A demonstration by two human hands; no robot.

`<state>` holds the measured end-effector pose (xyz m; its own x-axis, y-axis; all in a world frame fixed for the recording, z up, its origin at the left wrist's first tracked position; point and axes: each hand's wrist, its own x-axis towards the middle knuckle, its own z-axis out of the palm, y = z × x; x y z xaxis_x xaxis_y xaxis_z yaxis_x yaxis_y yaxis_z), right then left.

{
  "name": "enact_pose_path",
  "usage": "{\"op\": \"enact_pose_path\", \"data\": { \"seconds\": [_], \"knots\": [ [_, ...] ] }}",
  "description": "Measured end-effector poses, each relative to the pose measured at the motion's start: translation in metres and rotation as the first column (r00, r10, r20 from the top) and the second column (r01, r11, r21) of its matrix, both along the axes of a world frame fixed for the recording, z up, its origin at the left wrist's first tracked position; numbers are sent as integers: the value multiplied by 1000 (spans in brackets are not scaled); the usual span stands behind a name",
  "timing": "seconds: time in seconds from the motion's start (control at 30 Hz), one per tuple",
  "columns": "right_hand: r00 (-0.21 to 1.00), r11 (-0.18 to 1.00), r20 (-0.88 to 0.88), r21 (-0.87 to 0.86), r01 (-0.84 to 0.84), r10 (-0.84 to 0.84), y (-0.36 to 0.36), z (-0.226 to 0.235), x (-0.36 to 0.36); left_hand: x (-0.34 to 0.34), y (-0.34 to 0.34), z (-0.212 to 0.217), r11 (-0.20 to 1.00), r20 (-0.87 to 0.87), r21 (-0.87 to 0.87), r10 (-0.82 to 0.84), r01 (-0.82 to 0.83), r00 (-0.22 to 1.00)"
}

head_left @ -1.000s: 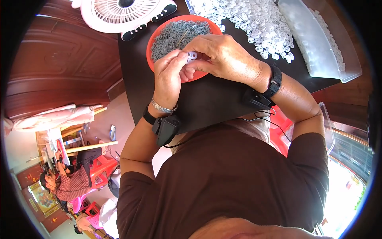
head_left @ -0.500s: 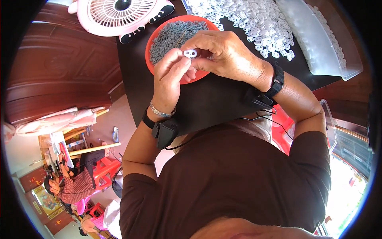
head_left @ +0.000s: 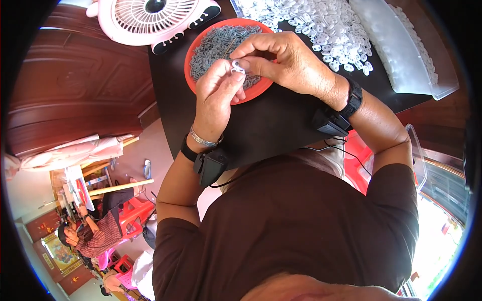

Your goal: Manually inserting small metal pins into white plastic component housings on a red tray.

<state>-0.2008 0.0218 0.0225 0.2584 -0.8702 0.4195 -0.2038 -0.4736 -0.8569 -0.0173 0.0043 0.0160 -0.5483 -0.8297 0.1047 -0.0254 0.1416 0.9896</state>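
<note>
Over the orange-red bowl (head_left: 257, 94), my left hand (head_left: 215, 100) pinches a small white plastic piece with two holes (head_left: 238, 67) between thumb and fingers. My right hand (head_left: 296, 62) meets it from the other side. Its thumb tip lies against the top of the piece, with the index finger curled close by; anything tiny between them is too small to make out. Many small grey plastic parts (head_left: 208, 50) fill the bowl. A thin brownish stick (head_left: 229, 47) slants up beside my left fingertips; which hand, if any, holds it cannot be told.
A heap of white two-hole pieces (head_left: 326, 30) spreads at the table's far right, beside a translucent plastic bin (head_left: 396, 55) with more. A pink fan (head_left: 145, 25) stands at the far left of the black table (head_left: 261, 130). Another person (head_left: 103, 233) sits at the left.
The white piece has tilted in my left fingers. My right thumb has moved onto its top, and my right hand has shifted slightly up and away, opening a gap below its palm.
</note>
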Motion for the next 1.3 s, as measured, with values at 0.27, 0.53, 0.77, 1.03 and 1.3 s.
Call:
{"op": "enact_pose_path", "data": {
  "seconds": [0.27,0.53,0.77,1.03,1.3],
  "knots": [
    [986,979,157,185,-89,60,-1,-1,-3,2,0,2,998,2,24,52,-52,999],
    [993,987,105,144,-67,52,0,0,-3,0,3,6,1000,42,-19,24,-23,999],
    [994,984,67,149,-93,83,-2,1,-5,0,5,9,999,75,-12,38,-38,996],
    [985,978,65,128,-165,158,-4,-1,-5,2,2,5,998,80,-4,58,-58,995],
    [994,998,-93,-31,-61,58,-2,-5,2,3,-1,-2,990,32,132,36,-40,999]
  ]
}}
